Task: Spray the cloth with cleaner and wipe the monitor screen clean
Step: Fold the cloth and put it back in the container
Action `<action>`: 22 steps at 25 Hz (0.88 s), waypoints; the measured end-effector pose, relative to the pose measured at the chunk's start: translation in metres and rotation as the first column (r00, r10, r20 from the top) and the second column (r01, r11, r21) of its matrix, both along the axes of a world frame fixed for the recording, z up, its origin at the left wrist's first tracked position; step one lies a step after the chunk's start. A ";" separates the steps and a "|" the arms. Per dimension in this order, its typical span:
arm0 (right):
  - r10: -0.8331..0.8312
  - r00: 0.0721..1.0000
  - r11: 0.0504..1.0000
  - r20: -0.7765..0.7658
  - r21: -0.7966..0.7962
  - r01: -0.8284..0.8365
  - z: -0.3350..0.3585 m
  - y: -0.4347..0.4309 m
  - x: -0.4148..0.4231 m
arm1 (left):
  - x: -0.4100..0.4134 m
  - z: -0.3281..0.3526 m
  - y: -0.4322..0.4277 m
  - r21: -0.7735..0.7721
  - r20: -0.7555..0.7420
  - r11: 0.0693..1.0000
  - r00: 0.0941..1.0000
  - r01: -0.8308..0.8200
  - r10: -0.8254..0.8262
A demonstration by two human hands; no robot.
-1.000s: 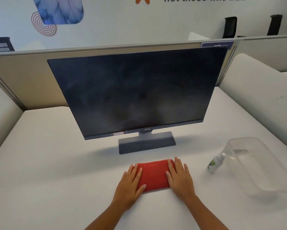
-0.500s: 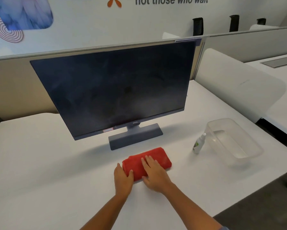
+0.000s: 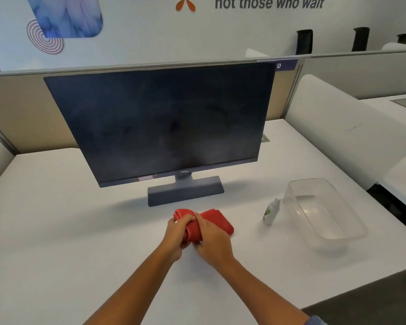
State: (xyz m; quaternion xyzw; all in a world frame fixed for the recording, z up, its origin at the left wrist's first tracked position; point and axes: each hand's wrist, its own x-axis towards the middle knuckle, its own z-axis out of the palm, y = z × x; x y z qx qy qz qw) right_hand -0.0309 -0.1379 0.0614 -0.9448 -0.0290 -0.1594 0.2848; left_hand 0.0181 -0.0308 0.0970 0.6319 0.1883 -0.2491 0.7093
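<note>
A red cloth [image 3: 217,220] lies bunched on the white desk [image 3: 56,231] just in front of the monitor's stand. My left hand [image 3: 177,231] grips the cloth's left end, fingers curled over it. My right hand [image 3: 212,240] holds the cloth's middle from the right side, fingers wrapped on it. The dark monitor screen [image 3: 166,123] stands upright behind, smudged and dusty. A small spray bottle [image 3: 270,211] with a green label stands to the right, apart from both hands.
A clear plastic tub [image 3: 324,212] sits right of the spray bottle, near the desk's right edge. A beige partition [image 3: 21,109] runs behind the monitor, and a white divider [image 3: 342,127] rises at the right. The desk drops off at the lower right.
Both hands went from lying flat on the folded cloth to gripping it and gathering it into a bunch. The camera view also shifted.
</note>
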 end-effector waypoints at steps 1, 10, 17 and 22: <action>-0.024 0.996 0.999 0.091 0.037 0.021 0.010 -0.009 0.002 | -0.001 0.010 -0.014 -0.022 0.035 0.999 0.999 -0.025 0.026; -0.316 0.917 0.866 0.242 0.469 0.175 0.115 -0.132 0.011 | 0.007 0.077 -0.113 0.005 0.474 0.999 0.879 0.048 -0.045; -0.719 0.647 0.628 0.256 0.637 0.446 0.149 -0.293 -0.044 | -0.005 -0.001 -0.123 0.323 0.449 0.946 0.885 -0.029 -0.126; -0.649 0.684 0.755 0.334 0.177 0.631 0.105 -0.306 -0.073 | -0.024 -0.058 -0.128 0.714 0.399 0.695 0.770 0.080 -0.498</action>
